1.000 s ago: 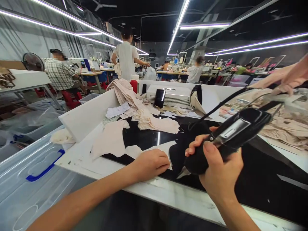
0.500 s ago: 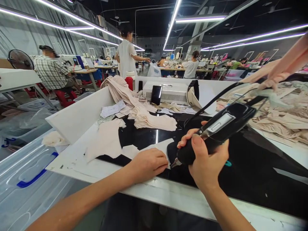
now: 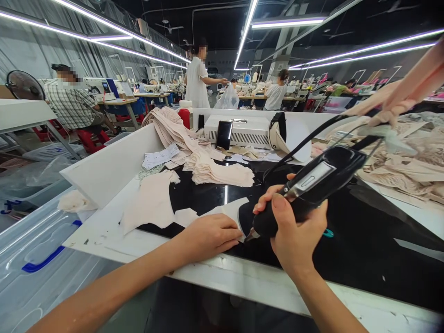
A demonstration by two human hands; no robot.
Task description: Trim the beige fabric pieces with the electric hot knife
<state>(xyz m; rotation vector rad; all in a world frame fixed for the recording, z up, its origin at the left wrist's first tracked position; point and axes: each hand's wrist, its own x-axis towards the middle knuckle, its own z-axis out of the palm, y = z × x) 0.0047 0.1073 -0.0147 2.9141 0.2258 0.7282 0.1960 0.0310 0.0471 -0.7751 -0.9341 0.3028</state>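
My left hand rests at the table's near edge, its fingers together and bent over the end of a pale fabric piece; the thumb is hidden. My right hand is wrapped round a black corded handheld power tool. The tool slants down to the left, and its narrow metal tip is close to the left fingertips, by the fabric's edge. Whether the tip touches the fabric I cannot tell. Left of my hands lie a larger beige fabric piece and a small pale scrap.
A stack of beige cut pieces lies behind my hands. Further back stand a phone and a white vented box. Twisted cloth hangs at the tool's cord end. Fabric heaps fill the right. A person stands beyond.
The tool and my right hand have shifted very slightly left, as has the whole view. In the background the standing person has moved to the right with a clear bag.
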